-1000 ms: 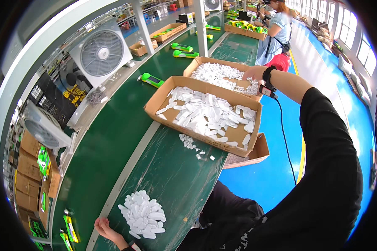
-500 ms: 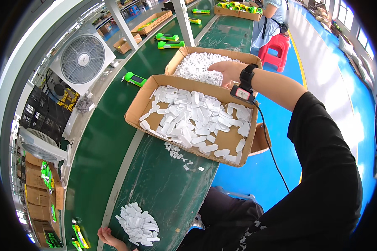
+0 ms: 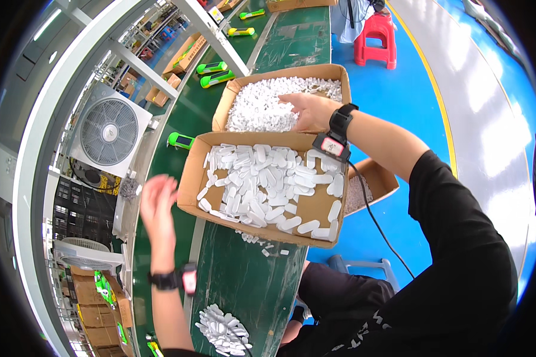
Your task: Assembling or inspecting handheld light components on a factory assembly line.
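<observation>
My right hand [image 3: 311,110] reaches into the far cardboard box [image 3: 221,109], just over a heap of small white plastic pieces [image 3: 256,104]. Its fingers look spread, with nothing visible between them, though the lower fingertips are partly hidden. Nearer to me, a second cardboard box [image 3: 190,172] holds long, rounded white plastic strips [image 3: 262,184]. My left hand [image 3: 159,205] is raised beside this box's left wall, fingers apart and holding nothing. A pile of similar white strips [image 3: 223,330] lies on the green bench [image 3: 244,279] by my left forearm.
A few small white pieces [image 3: 265,252] lie loose before the near box. Green flashlight-like items [image 3: 180,140] rest on the belt to the left. A further box [image 3: 363,193] stands low at right. A fan [image 3: 109,132] and a red stool [image 3: 376,38] are farther off.
My left hand has risen from beside the strip pile to the near box's left side. My right hand remains over the small pieces, its fingers now more spread. The view has shifted.
</observation>
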{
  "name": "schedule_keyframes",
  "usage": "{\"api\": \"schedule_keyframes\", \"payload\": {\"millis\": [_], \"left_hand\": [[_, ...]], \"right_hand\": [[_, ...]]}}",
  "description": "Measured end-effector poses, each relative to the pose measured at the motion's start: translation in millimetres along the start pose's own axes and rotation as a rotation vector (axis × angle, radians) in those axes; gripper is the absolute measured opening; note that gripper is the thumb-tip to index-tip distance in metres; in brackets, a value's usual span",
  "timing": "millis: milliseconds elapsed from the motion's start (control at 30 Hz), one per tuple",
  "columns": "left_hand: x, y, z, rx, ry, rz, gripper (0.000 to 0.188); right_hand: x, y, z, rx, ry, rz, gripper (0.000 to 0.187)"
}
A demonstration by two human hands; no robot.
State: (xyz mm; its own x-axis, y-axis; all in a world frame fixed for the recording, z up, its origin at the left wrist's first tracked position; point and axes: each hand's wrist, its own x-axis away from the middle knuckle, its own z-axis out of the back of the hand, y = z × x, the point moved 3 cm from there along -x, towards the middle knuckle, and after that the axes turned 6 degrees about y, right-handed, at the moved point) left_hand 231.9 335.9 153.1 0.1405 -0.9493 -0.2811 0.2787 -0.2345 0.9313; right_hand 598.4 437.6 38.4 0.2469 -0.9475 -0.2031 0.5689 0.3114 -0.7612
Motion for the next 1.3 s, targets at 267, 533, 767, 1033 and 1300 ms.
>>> {"api": "schedule_keyframes", "payload": {"millis": [267,533,767,1033,1300], "left_hand": [[-88.2,3.0,-214.6,-1.014,-0.277,-0.139,0.064],[-105.7,-78.4,-267.3,-1.124,-0.698,0.134,0.087],[-132.9,-110.3,-251.8,-0.704,-0.613,0.262,0.081],[-106.8,-91.0,-279.7,-0.283,-0.562,0.442,0.071],[-127.0,-108.4,-279.3,-0.326,-0.310,0.160,0.034]], "right_hand": [[8.3,6.9,1.9,-0.063,0.173,-0.114,0.093],[14.1,-2.8,6.8,-0.090,0.190,-0.222,0.066],[1.0,-17.3,-11.2,-0.099,0.054,-0.253,0.071],[-0.2,-13.2,-13.7,-0.272,0.005,-0.444,0.044],[-1.8,-37.9,-7.2,-0.220,0.027,-0.509,0.032]]}}
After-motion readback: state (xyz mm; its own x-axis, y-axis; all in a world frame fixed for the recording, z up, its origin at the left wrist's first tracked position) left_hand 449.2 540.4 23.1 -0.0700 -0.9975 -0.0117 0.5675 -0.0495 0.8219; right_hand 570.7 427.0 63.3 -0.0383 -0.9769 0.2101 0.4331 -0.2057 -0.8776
